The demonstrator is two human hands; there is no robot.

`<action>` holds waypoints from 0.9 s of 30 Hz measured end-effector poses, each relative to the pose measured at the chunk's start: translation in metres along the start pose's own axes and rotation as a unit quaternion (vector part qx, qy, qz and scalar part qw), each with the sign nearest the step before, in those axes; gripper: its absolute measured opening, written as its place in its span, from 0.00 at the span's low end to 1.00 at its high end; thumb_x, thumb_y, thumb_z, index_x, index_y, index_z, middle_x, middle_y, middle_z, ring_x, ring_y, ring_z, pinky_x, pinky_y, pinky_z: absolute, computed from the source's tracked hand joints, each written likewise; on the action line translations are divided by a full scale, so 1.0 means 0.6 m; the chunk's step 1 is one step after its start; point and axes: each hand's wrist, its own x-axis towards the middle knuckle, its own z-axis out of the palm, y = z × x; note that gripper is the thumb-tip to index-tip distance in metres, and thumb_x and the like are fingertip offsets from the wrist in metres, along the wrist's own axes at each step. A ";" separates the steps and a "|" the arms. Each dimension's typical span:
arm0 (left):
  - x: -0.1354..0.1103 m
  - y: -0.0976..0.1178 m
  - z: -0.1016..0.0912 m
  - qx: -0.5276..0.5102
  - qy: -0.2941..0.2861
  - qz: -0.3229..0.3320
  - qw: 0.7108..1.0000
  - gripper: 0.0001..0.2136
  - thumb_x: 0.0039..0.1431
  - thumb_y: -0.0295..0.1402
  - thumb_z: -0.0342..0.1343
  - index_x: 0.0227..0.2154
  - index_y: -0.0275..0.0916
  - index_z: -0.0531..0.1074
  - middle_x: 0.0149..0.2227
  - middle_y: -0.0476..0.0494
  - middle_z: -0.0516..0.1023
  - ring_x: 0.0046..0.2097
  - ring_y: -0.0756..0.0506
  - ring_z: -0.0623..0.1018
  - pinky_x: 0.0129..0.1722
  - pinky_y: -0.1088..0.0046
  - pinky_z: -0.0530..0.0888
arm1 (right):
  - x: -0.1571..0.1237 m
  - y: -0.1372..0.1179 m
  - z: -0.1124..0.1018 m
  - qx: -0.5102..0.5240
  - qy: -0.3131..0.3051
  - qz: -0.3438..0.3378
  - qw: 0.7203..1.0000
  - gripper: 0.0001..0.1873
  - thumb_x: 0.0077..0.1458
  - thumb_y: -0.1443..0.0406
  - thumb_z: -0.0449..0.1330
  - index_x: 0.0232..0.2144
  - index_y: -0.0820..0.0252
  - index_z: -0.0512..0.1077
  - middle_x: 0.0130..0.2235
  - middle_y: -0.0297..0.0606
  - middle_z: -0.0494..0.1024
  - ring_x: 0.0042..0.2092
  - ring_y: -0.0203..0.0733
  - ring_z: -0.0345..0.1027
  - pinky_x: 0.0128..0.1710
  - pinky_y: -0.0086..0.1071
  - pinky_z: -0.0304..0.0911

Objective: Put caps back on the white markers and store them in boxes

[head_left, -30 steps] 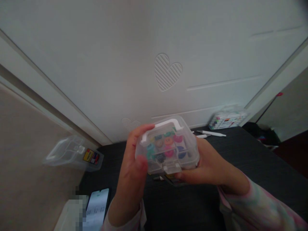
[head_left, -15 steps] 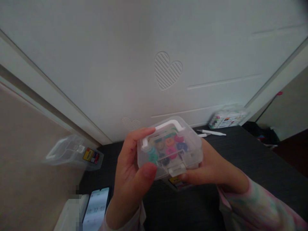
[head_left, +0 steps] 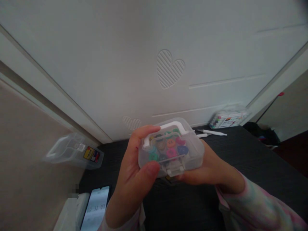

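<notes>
A clear plastic case (head_left: 192,155) with a white carry handle (head_left: 178,124) is held between both hands above the dark table. Through its lid show several round, coloured caps (head_left: 171,152), in green, orange, pink and blue, that look like marker ends. My left hand (head_left: 137,166) grips the left side, thumb at the front and fingers over the top near the handle. Round the right and lower side is my right hand (head_left: 209,165), its thumb below the front latch (head_left: 175,171); its other fingers are hidden behind the case. The latch side faces me.
On the left an open, see-through case part (head_left: 69,150) with a yellow label stands by the wall. A phone (head_left: 96,207) showing a timer lies near the front left. At the back right are white pens (head_left: 213,132) and a pack of markers (head_left: 228,118).
The case has tipped slightly, so its labelled front below the latch shows less and the caps more. Both hands keep their hold.
</notes>
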 end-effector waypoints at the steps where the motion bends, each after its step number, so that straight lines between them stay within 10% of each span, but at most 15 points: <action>1: 0.001 -0.001 0.001 -0.008 0.001 0.001 1.000 0.18 0.52 0.42 0.53 0.46 0.44 0.67 0.38 0.43 0.74 0.35 0.44 0.75 0.30 0.71 0.74 | 0.000 0.000 0.000 0.002 -0.001 0.004 1.000 0.34 0.40 0.59 0.66 0.50 0.57 0.61 0.42 0.39 0.75 0.39 0.43 0.71 0.38 0.34 0.65; 27: 0.002 -0.012 0.008 -0.057 0.020 -0.001 0.998 0.17 0.51 0.39 0.55 0.44 0.43 0.68 0.36 0.48 0.74 0.33 0.49 0.75 0.30 0.77 0.73 | 0.000 0.001 0.003 0.011 -0.007 0.003 1.000 0.31 0.42 0.58 0.65 0.49 0.55 0.61 0.42 0.37 0.75 0.40 0.43 0.71 0.38 0.34 0.67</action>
